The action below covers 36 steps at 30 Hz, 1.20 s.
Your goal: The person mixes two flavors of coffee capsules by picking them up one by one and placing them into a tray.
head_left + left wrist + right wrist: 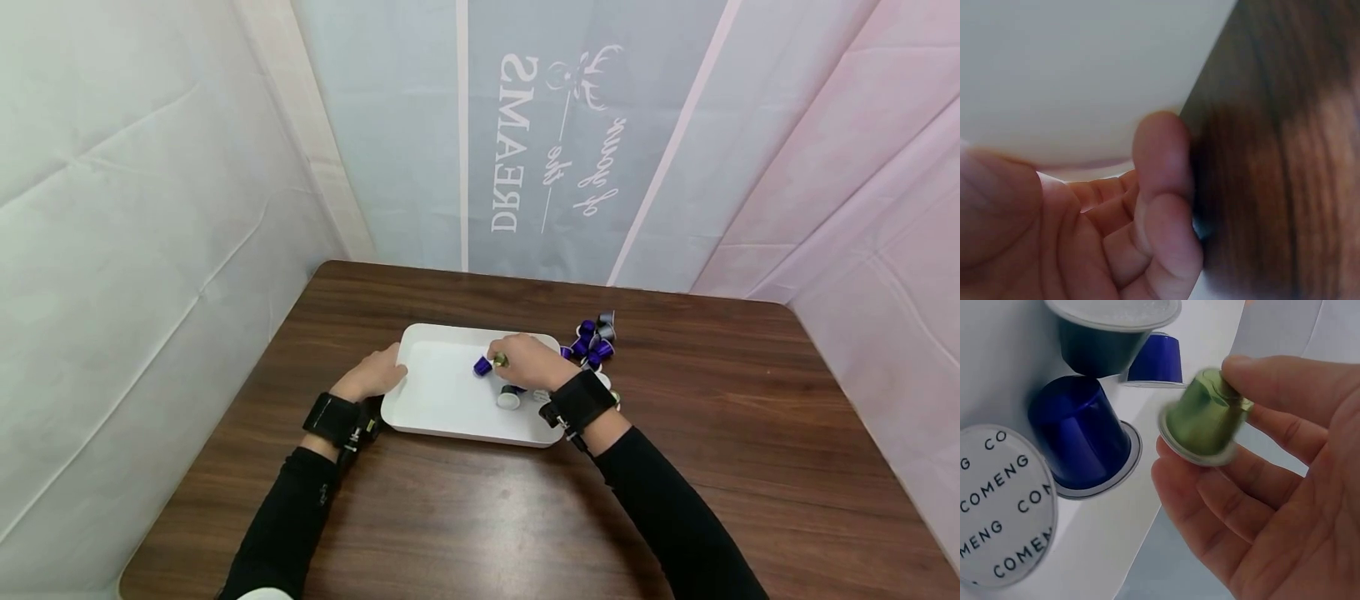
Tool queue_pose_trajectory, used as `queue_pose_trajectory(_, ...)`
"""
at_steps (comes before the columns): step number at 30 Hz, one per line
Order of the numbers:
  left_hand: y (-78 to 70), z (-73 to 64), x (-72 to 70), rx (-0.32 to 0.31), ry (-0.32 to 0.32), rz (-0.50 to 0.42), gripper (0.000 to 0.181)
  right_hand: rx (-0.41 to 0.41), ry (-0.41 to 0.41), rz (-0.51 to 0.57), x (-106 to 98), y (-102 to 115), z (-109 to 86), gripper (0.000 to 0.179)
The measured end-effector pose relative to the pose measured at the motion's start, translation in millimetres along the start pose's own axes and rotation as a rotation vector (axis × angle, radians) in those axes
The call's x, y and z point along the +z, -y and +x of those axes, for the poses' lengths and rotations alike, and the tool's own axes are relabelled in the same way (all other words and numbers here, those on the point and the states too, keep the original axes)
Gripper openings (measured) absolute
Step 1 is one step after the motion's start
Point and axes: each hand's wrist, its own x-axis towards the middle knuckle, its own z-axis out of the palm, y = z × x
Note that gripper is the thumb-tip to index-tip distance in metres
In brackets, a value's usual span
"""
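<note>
Over the tray [435,392], right hand [528,360] pinches green capsule [1207,422]

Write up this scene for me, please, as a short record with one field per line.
Right hand: pinches a green pod over the tray
Left hand: grips the tray's left end
Tray: white, on a brown wooden table
On tray: blue pods, a dark pod and a pod with a printed lid
Beside tray: a pile of blue and grey pods, at the right
</note>
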Motion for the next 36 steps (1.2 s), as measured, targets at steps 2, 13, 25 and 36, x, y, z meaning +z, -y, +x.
queue_pose_trajectory(2, -0.6, -0.1, -0.4, 0.001, 0.002, -0.001, 0.053, 0.004, 0.008, 0.000, -1, 0, -0.4, 0.025)
queue_pose_trajectory(13, 0.3, 3.1, 0.4, -0.004, -0.001, 0.004, 0.052, 0.083, -0.015, -0.046, -29, -27, -26.6, 0.029)
queue_pose_trajectory(25, 3.8, 3.8, 1.3, -0.026, 0.004, 0.005, 0.053, 0.209, -0.025, -0.122, -49, -99, -63.3, 0.031)
queue_pose_trajectory(36, 4.3, 3.2, 2.4, -0.010, -0.004, -0.012, 0.053, 0.257, -0.008, -0.139, -36, -128, -72.4, 0.032)
